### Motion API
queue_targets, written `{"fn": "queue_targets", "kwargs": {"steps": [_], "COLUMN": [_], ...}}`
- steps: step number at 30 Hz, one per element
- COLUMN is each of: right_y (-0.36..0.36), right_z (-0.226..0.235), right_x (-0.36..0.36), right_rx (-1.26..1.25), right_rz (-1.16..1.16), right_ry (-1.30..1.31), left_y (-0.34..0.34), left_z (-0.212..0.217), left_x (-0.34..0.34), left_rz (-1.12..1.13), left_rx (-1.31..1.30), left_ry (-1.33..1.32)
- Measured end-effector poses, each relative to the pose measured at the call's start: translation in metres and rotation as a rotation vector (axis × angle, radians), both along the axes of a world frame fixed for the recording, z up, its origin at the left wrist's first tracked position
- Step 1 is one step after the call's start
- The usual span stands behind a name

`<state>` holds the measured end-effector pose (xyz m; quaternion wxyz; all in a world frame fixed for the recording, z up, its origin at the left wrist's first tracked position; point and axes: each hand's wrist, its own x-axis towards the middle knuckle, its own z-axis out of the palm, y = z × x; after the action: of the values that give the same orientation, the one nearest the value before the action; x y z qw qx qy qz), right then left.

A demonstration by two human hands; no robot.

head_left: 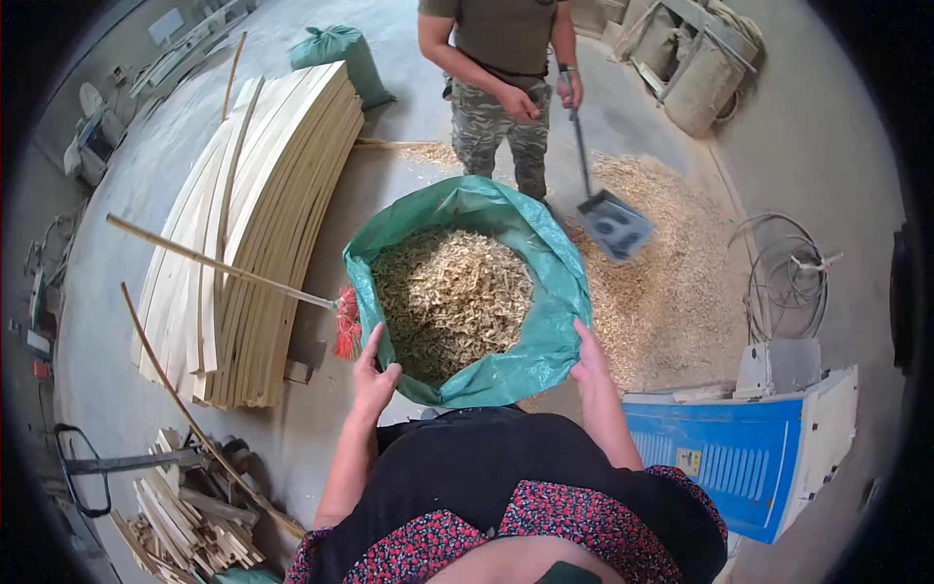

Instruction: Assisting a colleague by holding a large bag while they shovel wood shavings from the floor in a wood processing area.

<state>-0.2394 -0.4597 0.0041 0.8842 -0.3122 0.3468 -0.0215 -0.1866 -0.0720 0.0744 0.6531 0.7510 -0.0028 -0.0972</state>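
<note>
concrete floor (146, 195), grey. stack of pale curved wood strips (263, 224) along its left part; loose heap of wood chips (671, 282) on its right part. green woven sack (545, 321) at floor centre, mouth held wide, filled close to the rolled rim with wood chips (452, 292). shovel (615, 224) over the heap, just beside the sack's far right rim, gripped by a second person (501, 58). left hand (373, 375) curled on near left rim, gripping it; right hand (591, 358) closed on near right rim.
</note>
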Motion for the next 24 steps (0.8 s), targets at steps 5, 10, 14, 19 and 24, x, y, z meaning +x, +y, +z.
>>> {"fn": "queue_targets", "kwargs": {"steps": [5,10,14,19,24], "right_y": [-0.005,-0.010,-0.011,-0.013,-0.014], "right_z": [-0.013,-0.024,-0.019,-0.015,-0.019], "right_x": [0.000,-0.002,-0.004,-0.006,-0.008], "right_rx": [0.001,0.010,0.068,0.113,0.114], "right_rz": [-0.002,0.006,0.001,-0.007,-0.023], "right_ry": [-0.031,-0.023,-0.014,-0.007,-0.019], "left_y": [0.001,-0.005,-0.008,-0.016,-0.017], "left_z": [-0.015,-0.012,-0.016,-0.004,-0.005], "left_x": [0.001,0.004,0.005,0.002,0.001], "left_rz": [0.003,-0.002,0.003,-0.009,-0.013], "left_rx": [0.000,0.015,-0.002,-0.027,-0.030], "left_ry": [-0.124,-0.141,-0.104,-0.065,-0.060]}}
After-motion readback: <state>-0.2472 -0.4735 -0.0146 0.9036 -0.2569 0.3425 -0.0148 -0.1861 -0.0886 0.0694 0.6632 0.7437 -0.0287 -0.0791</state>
